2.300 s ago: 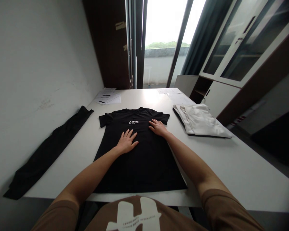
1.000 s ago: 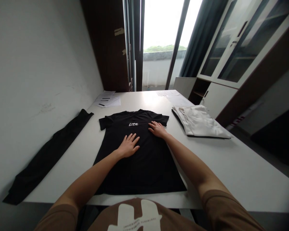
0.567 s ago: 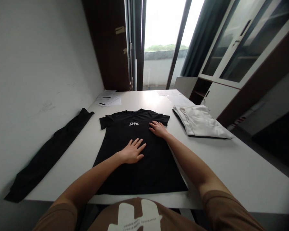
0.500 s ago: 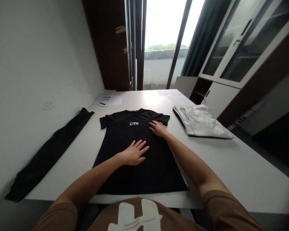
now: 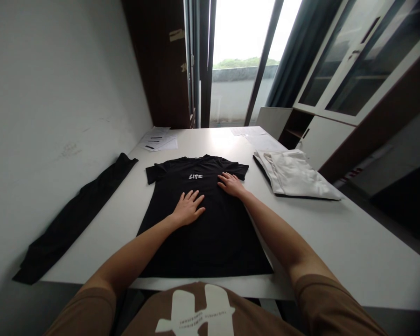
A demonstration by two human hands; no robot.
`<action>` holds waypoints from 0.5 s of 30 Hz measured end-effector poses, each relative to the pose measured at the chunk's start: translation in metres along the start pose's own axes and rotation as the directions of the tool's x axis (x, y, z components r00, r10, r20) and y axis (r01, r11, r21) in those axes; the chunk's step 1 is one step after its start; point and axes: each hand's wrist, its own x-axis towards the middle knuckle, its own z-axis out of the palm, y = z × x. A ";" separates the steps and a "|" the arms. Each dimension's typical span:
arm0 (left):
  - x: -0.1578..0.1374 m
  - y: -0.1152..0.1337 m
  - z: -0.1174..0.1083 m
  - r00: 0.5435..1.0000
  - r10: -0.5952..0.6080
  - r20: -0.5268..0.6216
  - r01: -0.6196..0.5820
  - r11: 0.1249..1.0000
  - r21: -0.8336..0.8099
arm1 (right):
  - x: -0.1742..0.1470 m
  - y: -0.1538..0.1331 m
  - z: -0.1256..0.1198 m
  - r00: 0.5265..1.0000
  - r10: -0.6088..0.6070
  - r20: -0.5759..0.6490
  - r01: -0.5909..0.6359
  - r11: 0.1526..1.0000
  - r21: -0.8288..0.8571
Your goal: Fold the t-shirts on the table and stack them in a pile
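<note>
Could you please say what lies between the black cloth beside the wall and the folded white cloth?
In the head view, the black T-shirt lies between them, flat on the white table.

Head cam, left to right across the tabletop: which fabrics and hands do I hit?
Long black cloth → black T-shirt, with the left hand then the right hand on it → white folded cloth.

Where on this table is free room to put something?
Bare tabletop lies right of the black shirt, nearer than the white cloth; a narrower strip divides shirt from dark cloth. Crowded: the shirt, under left hand and right hand.
</note>
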 end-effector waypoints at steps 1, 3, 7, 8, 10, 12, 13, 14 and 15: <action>0.000 -0.002 0.001 1.000 -0.013 -0.010 0.013 1.000 0.003 | 0.000 0.000 0.000 1.000 0.000 0.000 0.000 1.000 0.001; 0.000 -0.001 0.003 1.000 0.006 -0.014 -0.006 1.000 0.001 | 0.000 0.000 0.001 1.000 -0.002 0.001 0.002 1.000 0.000; -0.004 0.009 0.004 0.985 0.172 0.022 -0.171 0.985 -0.031 | 0.000 0.000 0.000 1.000 -0.004 -0.012 0.003 1.000 -0.007; -0.005 0.012 0.003 0.975 0.218 0.030 -0.217 0.975 -0.043 | 0.000 0.000 0.000 1.000 -0.003 -0.015 0.003 1.000 -0.009; -0.007 0.017 0.002 0.955 0.294 0.040 -0.291 0.954 -0.068 | -0.001 -0.001 0.000 1.000 -0.005 -0.018 0.004 1.000 -0.013; -0.008 0.020 -0.002 0.933 0.357 0.047 -0.352 0.931 -0.097 | -0.001 -0.001 0.000 1.000 -0.005 -0.017 0.005 1.000 -0.017; -0.009 0.021 -0.004 0.921 0.387 0.051 -0.379 0.918 -0.114 | -0.001 -0.001 0.000 1.000 -0.005 -0.017 0.005 1.000 -0.017; -0.010 0.022 -0.006 0.908 0.415 0.054 -0.405 0.904 -0.133 | -0.001 -0.001 0.001 1.000 -0.005 -0.017 0.004 1.000 -0.018; -0.010 0.024 -0.008 0.895 0.443 0.057 -0.431 0.889 -0.154 | -0.001 0.000 0.001 1.000 -0.004 -0.017 0.004 1.000 -0.018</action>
